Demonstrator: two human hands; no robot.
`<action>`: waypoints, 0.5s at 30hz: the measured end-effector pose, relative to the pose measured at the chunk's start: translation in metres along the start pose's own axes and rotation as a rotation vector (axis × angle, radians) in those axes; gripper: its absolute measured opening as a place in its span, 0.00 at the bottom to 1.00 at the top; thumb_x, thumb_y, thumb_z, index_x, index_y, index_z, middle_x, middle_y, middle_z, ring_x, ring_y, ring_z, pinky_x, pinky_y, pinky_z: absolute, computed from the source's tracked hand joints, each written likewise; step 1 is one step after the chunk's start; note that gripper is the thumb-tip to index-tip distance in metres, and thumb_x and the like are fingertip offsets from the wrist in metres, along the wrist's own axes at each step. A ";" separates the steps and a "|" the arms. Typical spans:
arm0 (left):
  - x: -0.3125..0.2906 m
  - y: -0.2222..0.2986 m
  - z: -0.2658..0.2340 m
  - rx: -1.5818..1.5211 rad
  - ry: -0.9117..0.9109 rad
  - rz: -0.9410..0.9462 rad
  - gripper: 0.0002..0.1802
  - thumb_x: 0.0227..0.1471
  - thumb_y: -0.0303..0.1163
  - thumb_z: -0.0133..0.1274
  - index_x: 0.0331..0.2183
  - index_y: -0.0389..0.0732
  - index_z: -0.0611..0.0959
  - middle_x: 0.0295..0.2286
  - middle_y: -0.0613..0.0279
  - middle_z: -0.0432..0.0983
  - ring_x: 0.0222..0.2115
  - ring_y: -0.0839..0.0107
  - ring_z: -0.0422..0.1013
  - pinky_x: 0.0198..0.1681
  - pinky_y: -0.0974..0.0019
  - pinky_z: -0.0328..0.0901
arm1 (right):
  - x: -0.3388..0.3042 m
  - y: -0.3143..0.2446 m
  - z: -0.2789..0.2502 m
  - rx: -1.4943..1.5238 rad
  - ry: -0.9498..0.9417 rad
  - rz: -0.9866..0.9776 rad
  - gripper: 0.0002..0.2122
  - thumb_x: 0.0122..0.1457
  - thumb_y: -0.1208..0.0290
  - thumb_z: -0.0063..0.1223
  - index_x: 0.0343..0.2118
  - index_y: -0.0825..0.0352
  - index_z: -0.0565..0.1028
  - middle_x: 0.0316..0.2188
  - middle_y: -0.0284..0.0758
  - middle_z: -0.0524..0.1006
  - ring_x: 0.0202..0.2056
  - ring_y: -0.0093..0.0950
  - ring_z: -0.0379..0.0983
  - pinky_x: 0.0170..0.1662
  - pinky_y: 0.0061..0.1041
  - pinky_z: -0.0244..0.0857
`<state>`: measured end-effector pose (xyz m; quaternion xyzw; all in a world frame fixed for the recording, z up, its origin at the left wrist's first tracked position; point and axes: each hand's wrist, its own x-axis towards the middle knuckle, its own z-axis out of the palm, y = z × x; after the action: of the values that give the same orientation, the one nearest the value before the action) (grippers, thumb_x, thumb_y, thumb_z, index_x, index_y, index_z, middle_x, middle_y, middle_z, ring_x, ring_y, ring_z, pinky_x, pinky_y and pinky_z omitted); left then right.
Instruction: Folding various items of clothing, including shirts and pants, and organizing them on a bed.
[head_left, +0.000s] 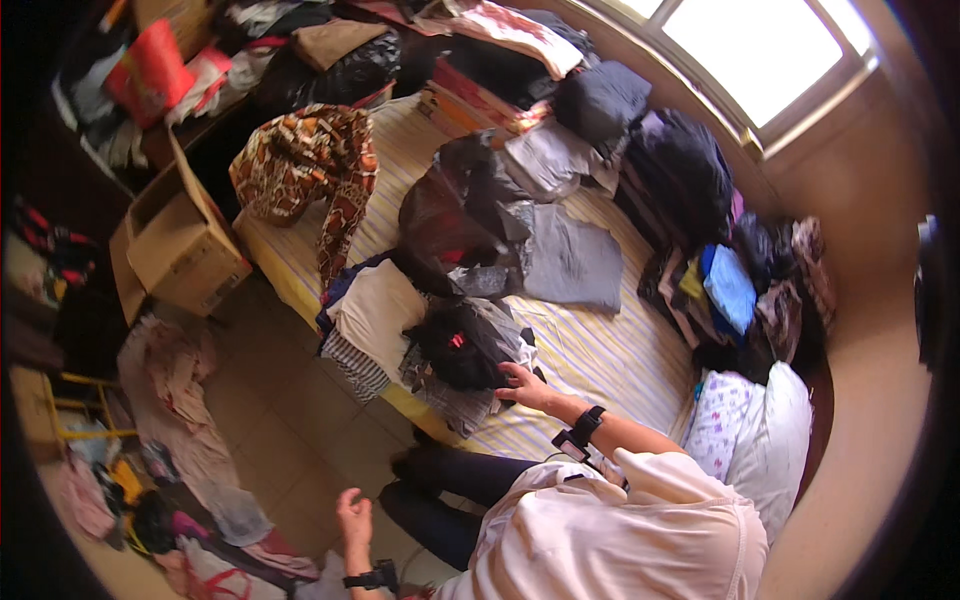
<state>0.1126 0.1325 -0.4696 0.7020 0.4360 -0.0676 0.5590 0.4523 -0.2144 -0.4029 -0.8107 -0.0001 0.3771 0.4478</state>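
pale cream shirt cloth (pixel 620 525) lies nearest the camera along the lower edge, with dark trousers (pixel 440 505) just past it. the left grip (pixel 355 515), a black band (pixel 372 577) round its wrist, hangs over the tiled floor (pixel 285 400), spread loosely with the fingers bent, well apart from the bed (pixel 580 375). the right grip (pixel 525 388) reaches across the near edge of the bed to the right side of a black bundle of cloth (pixel 465 350) with a small red patch; its fingers are curved, but i cannot tell whether they pinch the cloth or only rest by it. that bundle sits on the near part of the yellow-striped sheet, on top of greyish garments, just beside a folded beige cloth (pixel 380 305). farther over the bed lie a dark plastic bag (pixel 450 215) and a folded grey garment (pixel 572 258), with a brown and orange patterned cloth (pixel 300 165) near the far left corner. an open cardboard box (pixel 185 255) stands left of the bed. to the right, a blue packet (pixel 728 288) lies among heaped clothes, near a white pillow (pixel 775 440).
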 end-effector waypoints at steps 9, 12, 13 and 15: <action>-0.076 0.116 0.009 0.370 -0.398 -0.060 0.17 0.46 0.34 0.58 0.40 0.40 0.82 0.41 0.52 0.75 0.37 0.64 0.77 0.44 0.63 0.69 | -0.190 0.052 -0.033 0.347 -0.167 0.547 0.23 0.58 0.56 0.53 0.53 0.63 0.70 0.49 0.37 0.74 0.45 0.35 0.74 0.44 0.42 0.71; -0.066 0.120 0.010 0.414 -0.531 0.072 0.16 0.47 0.33 0.57 0.40 0.40 0.82 0.41 0.54 0.76 0.36 0.66 0.76 0.43 0.63 0.69 | -0.262 0.081 -0.012 0.491 -0.127 0.708 0.22 0.59 0.58 0.52 0.52 0.67 0.69 0.50 0.40 0.72 0.43 0.36 0.74 0.42 0.44 0.73; -0.064 0.146 0.019 0.456 -0.573 0.073 0.16 0.47 0.33 0.57 0.40 0.40 0.82 0.40 0.55 0.76 0.36 0.66 0.76 0.42 0.64 0.70 | -0.277 0.092 -0.004 0.509 -0.114 0.720 0.22 0.59 0.59 0.51 0.52 0.67 0.68 0.50 0.41 0.71 0.42 0.36 0.74 0.41 0.45 0.73; -0.058 0.157 0.021 0.530 -0.629 0.154 0.17 0.47 0.32 0.57 0.41 0.39 0.81 0.40 0.55 0.76 0.36 0.66 0.76 0.41 0.64 0.70 | -0.316 0.097 0.026 0.520 -0.083 0.787 0.22 0.60 0.60 0.51 0.53 0.67 0.68 0.50 0.43 0.71 0.42 0.37 0.74 0.41 0.47 0.73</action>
<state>0.1936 0.0850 -0.3296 0.7973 0.1578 -0.3466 0.4683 0.1777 -0.3603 -0.2887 -0.5944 0.3838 0.5378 0.4584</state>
